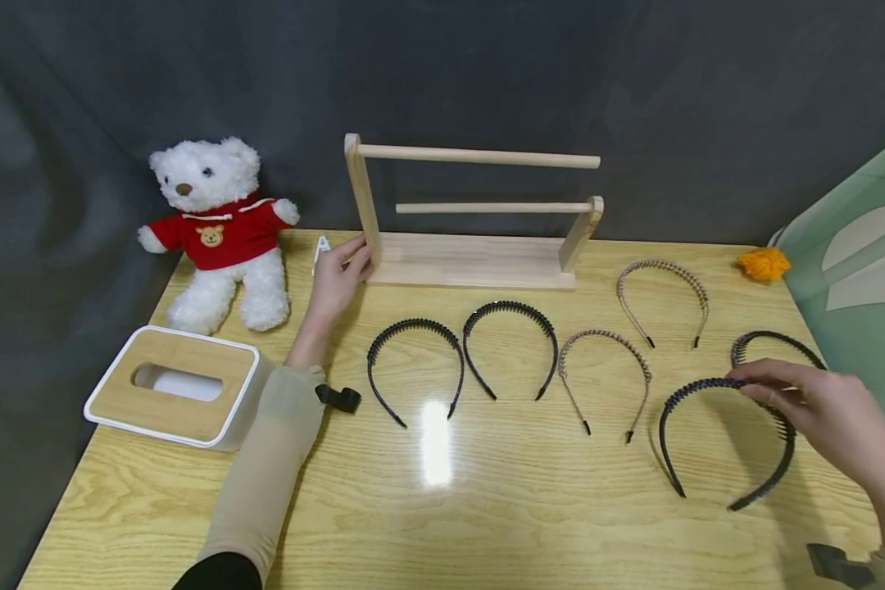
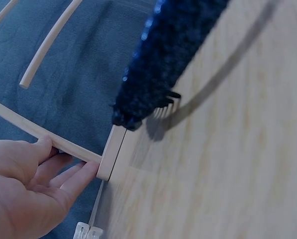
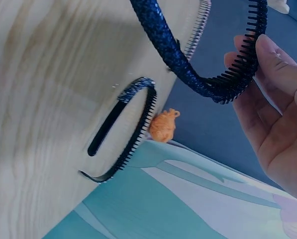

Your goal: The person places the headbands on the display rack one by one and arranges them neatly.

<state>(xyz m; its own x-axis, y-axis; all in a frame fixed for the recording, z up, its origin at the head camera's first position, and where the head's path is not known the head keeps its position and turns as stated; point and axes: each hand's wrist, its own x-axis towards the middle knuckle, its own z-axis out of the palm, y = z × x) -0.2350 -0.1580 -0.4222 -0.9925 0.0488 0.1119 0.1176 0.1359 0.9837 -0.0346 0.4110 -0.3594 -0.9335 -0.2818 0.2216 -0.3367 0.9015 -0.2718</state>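
My left hand point(image 1: 335, 274) grips the left upright of a wooden two-bar rack point(image 1: 472, 260) near its base, thumb and fingers on opposite sides. On the right, my right hand point(image 1: 829, 414) pinches a dark glittery toothed headband point(image 1: 689, 388), raised above the table with its ends downward. Behind that hand lies another dark headband point(image 1: 774, 334), partly hidden in the head view. Two black headbands point(image 1: 413, 323) and two pinkish-brown ones point(image 1: 605, 333) lie across the table's middle and right. A blue glittery band point(image 2: 173, 45) crosses close to the left wrist camera.
A white teddy bear point(image 1: 224, 238) in a red hoodie sits at the back left, behind a tissue box point(image 1: 184, 385) with a wooden lid. An orange fuzzy item point(image 1: 763, 264) lies at the back right corner. Dark cloth point(image 1: 487, 74) hangs behind the table.
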